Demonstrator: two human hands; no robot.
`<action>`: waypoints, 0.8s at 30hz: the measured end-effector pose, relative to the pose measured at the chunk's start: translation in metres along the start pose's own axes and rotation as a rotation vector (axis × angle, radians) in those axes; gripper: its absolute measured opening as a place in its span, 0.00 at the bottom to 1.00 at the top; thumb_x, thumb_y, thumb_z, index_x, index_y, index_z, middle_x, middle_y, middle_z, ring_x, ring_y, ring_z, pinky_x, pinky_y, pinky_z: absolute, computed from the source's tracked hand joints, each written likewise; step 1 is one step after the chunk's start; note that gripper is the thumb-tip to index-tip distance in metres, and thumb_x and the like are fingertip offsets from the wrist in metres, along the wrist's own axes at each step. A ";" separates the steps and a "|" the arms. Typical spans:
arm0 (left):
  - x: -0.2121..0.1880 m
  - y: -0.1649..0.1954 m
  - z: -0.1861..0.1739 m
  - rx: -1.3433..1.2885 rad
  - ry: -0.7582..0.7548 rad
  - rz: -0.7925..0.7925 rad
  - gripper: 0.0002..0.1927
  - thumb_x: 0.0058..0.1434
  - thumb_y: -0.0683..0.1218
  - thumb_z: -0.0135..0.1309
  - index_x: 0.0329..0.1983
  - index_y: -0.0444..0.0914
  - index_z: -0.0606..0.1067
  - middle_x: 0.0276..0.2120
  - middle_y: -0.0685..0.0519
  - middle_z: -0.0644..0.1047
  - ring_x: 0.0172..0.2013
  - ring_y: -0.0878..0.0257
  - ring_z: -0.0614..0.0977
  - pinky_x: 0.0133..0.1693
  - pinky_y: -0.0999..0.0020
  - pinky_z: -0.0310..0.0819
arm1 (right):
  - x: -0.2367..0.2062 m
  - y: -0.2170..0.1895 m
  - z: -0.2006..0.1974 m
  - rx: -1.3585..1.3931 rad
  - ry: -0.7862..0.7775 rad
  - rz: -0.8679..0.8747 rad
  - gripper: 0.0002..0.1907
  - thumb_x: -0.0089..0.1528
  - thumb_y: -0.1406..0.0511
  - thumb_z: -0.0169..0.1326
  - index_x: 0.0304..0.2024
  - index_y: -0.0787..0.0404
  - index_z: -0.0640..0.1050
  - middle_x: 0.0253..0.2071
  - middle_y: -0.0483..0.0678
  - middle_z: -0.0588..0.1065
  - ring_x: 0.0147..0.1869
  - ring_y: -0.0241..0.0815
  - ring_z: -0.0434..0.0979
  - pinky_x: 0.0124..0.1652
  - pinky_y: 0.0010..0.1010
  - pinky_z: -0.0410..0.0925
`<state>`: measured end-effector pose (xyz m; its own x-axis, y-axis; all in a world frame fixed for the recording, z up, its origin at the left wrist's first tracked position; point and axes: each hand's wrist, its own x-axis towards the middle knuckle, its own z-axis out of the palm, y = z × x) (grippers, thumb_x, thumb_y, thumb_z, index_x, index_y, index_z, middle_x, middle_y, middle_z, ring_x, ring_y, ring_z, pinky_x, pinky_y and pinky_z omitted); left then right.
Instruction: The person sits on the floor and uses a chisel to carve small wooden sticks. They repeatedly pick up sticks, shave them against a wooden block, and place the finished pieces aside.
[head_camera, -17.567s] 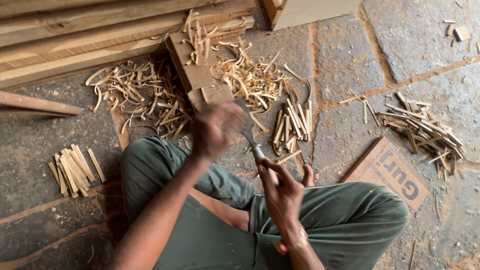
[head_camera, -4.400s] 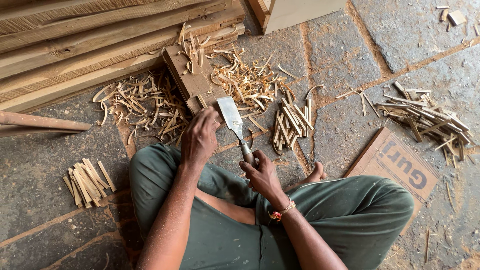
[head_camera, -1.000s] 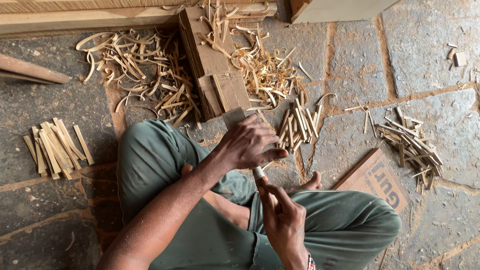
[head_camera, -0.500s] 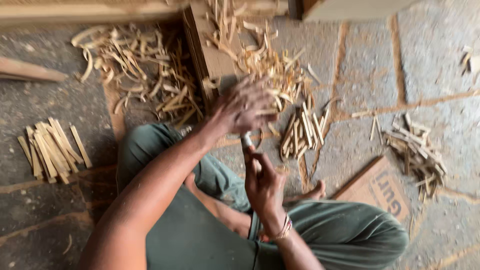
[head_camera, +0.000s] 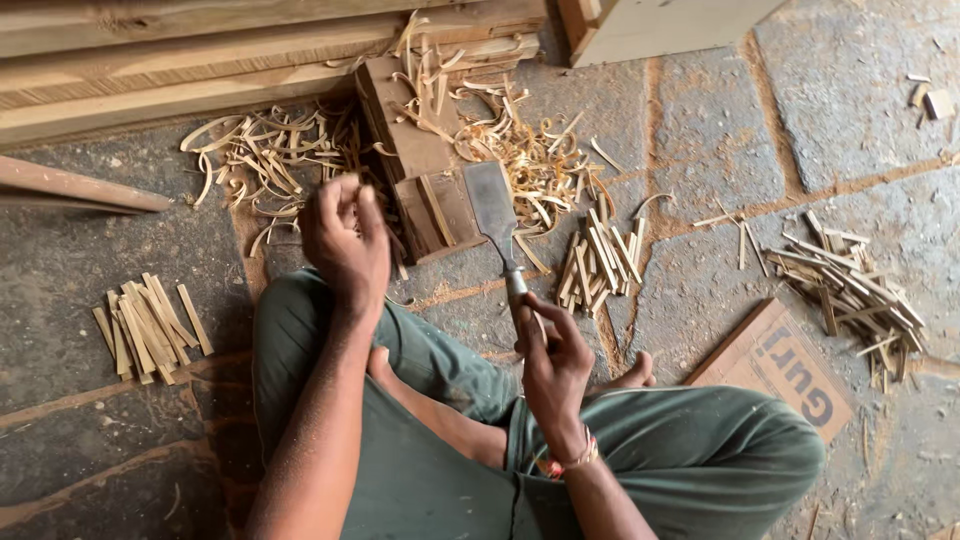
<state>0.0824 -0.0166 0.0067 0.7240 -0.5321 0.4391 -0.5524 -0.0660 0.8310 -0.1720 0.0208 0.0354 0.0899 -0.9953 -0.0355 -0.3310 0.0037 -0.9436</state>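
My right hand grips the handle of a wide flat chisel. Its blade points away from me and lies at the near right corner of a dark wooden block. A thin wood strip lies on the block just left of the blade. My left hand is lifted above my left knee, left of the block, its back toward me and its fingers curled. Whether those fingers hold anything is hidden. I sit cross-legged in green trousers.
Curled shavings cover the stone floor around the block. Cut strips lie in piles at the left, beside the chisel and at the right. Planks run along the top; a cardboard piece lies by my right knee.
My left hand has left the block and swung to the left. The chisel blade, covered by that hand before, now shows in full. The view has steadied.
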 end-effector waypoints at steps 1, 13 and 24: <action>-0.003 0.000 -0.003 0.084 -0.067 -0.063 0.06 0.70 0.46 0.58 0.44 0.38 0.78 0.35 0.52 0.80 0.34 0.60 0.82 0.39 0.61 0.78 | 0.001 0.002 -0.001 0.042 0.004 0.019 0.13 0.67 0.65 0.56 0.54 0.60 0.81 0.22 0.44 0.77 0.23 0.25 0.70 0.20 0.21 0.56; -0.034 0.022 0.040 -0.406 -0.478 -0.342 0.09 0.57 0.42 0.62 0.25 0.36 0.74 0.20 0.60 0.67 0.24 0.70 0.65 0.27 0.69 0.55 | -0.001 0.032 0.015 0.082 0.136 -0.202 0.06 0.62 0.75 0.59 0.41 0.62 0.80 0.36 0.49 0.81 0.41 0.34 0.80 0.32 0.26 0.69; -0.017 -0.029 0.046 0.407 -0.604 -0.405 0.11 0.72 0.45 0.63 0.45 0.30 0.83 0.34 0.37 0.84 0.31 0.47 0.85 0.35 0.60 0.78 | 0.003 0.024 0.008 0.015 -0.066 0.007 0.09 0.73 0.64 0.53 0.47 0.64 0.79 0.24 0.50 0.77 0.17 0.29 0.67 0.15 0.31 0.57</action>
<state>0.0670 -0.0446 -0.0401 0.6165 -0.7551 -0.2231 -0.4871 -0.5883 0.6455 -0.1725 0.0183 0.0099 0.1501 -0.9867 -0.0632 -0.3177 0.0124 -0.9481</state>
